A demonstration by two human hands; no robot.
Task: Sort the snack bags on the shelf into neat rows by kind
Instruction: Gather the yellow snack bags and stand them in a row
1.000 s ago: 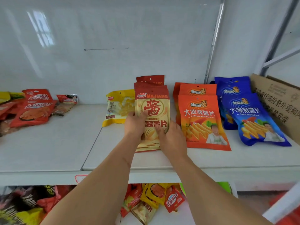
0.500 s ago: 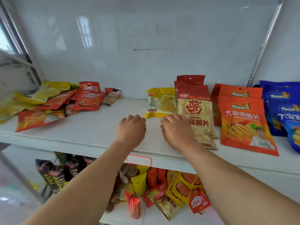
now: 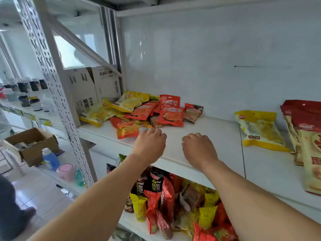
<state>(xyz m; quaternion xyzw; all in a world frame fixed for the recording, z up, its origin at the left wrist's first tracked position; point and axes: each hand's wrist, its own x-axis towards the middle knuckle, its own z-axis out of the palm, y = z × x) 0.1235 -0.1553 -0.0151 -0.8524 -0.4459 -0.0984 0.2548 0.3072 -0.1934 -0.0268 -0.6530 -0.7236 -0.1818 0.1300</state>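
Note:
A jumbled pile lies at the left end of the white shelf (image 3: 220,134): yellow bags (image 3: 129,101), red bags (image 3: 171,115), an orange bag (image 3: 126,129) at the front and a small dark packet (image 3: 192,113). My left hand (image 3: 149,146) hovers with loosely curled fingers at the orange bag's right corner and holds nothing that I can see. My right hand (image 3: 198,150) rests near the shelf's front edge, fingers loosely curled and empty. Further right, a single yellow bag (image 3: 260,131) lies flat beside a row of red-and-cream chip bags (image 3: 309,136) at the frame's edge.
White cartons (image 3: 86,87) stand behind the pile, against a perforated upright post (image 3: 57,94). The shelf below holds a heap of mixed snack bags (image 3: 165,197). To the left are a neighbouring shelf with dark-capped bottles (image 3: 33,87) and an open cardboard box (image 3: 31,145).
Both hands let go of the red-and-cream chip bag and moved left along the shelf. My view swung left, bringing the mixed pile into the middle and pushing the sorted rows out right.

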